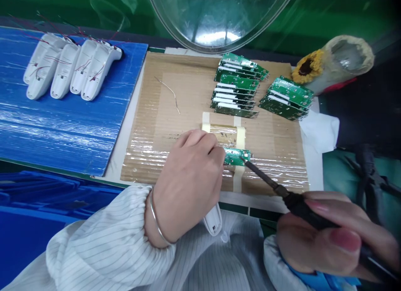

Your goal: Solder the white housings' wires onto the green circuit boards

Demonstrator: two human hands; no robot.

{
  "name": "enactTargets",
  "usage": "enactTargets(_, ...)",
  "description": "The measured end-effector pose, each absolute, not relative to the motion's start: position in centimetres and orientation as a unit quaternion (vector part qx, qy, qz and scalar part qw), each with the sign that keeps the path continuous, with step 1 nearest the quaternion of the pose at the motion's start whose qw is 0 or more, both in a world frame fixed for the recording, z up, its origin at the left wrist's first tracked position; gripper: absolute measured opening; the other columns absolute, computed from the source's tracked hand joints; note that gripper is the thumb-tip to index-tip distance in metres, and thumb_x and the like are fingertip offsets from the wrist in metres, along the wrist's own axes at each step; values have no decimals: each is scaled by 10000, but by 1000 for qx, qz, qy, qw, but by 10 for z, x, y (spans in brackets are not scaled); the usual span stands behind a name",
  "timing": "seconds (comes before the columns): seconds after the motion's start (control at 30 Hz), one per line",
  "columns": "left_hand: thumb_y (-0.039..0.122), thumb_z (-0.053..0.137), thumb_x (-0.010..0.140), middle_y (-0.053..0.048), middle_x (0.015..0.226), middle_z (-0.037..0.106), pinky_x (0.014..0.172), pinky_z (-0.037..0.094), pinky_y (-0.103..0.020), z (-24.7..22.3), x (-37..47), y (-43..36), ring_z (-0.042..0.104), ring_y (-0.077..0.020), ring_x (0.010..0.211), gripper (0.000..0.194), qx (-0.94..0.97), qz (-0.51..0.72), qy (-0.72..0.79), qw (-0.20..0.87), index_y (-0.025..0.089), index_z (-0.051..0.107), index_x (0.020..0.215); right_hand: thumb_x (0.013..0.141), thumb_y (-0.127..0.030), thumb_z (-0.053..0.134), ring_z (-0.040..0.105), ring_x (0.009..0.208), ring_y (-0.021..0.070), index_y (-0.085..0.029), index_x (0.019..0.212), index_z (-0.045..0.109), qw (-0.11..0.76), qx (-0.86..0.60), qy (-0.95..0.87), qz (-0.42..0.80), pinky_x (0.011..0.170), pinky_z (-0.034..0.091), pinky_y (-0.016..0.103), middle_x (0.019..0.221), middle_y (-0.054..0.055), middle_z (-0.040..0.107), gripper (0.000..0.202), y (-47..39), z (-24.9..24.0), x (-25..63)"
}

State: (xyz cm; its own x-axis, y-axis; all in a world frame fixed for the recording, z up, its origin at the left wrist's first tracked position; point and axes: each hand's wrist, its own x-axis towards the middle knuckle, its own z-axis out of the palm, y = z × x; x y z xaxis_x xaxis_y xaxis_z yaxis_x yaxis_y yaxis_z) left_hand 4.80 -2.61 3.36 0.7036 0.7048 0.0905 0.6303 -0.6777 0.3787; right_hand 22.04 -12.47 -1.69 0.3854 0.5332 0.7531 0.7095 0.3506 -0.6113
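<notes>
My right hand [328, 236] grips a soldering iron [300, 205] like a pen. Its dark tip meets or hovers just over a small green circuit board [237, 156]; I cannot tell which. Over the board's left end, my left hand [194, 178] is closed, fingers curled down. What its fingertips pinch is hidden beneath the knuckles. From under that hand pokes the end of a white plastic housing [213, 221], close to my lap. Behind the board, a taped-down brown block [224, 134] lies on the cardboard sheet [140, 157].
Green circuit boards [234, 90] stand in rows at the back, with another group [286, 99] to their right. A thin solder wire [171, 92] lies left. White housings with wires [72, 67] rest on a blue board [62, 124]. Pliers [371, 178] and a flower-trimmed cylinder [336, 63] are right.
</notes>
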Motion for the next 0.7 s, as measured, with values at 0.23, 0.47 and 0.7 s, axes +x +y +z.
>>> enactTargets(0.23,137,500,922,-79,898,588,937,456,-439,32,45,-30,526,-230,956,183,905,142,370,157,134,641,806,739,-280,765,556,545,125,-182,843,723,698,-579,-414,-73,507,421,300,690,19,639,149,-103,-32,222)
enactTargets(0.47,129,557,941,-38,969,659,971,458,-380,23,29,-33,540,-186,1018,158,880,239,346,218,168,709,938,875,-410,629,564,511,124,-138,761,697,726,-575,-374,-51,441,417,269,610,17,594,302,-112,-32,218)
enactTargets(0.7,147,554,950,-25,895,652,1051,408,-372,19,33,-30,509,-190,1092,121,867,254,338,264,146,674,929,848,-314,674,537,534,119,-208,831,717,703,-547,-445,-88,503,407,291,602,-21,586,115,-109,-26,203)
